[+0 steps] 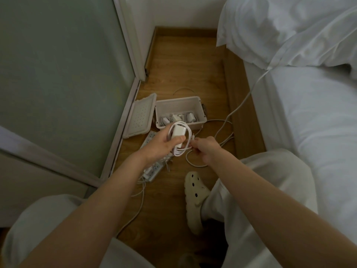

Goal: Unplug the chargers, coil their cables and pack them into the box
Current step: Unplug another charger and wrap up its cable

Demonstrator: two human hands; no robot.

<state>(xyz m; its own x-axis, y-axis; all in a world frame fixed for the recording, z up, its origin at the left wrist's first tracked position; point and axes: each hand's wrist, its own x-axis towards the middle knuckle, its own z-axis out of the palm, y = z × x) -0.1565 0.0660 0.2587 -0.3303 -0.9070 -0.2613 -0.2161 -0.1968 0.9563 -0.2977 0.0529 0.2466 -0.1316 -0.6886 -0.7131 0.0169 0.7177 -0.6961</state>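
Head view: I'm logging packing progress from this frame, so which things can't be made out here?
All in the head view:
- Power strip: left hand and forearm cover most of it; plugged sockets unclear.
- Box: contents dim and small; count unclear.
- Charger cable: tip small, partly behind right hand fingers.
- Grey cable: far end lost at the pillow.

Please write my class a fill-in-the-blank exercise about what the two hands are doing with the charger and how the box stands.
1. The left hand holds a white ___ together with its coiled cable.
2. The right hand pinches the cable's loose ___.
3. The box is open; its lid lies to its ___.
4. The box stands on a wooden ___.

Missing words: charger; end; left; floor.
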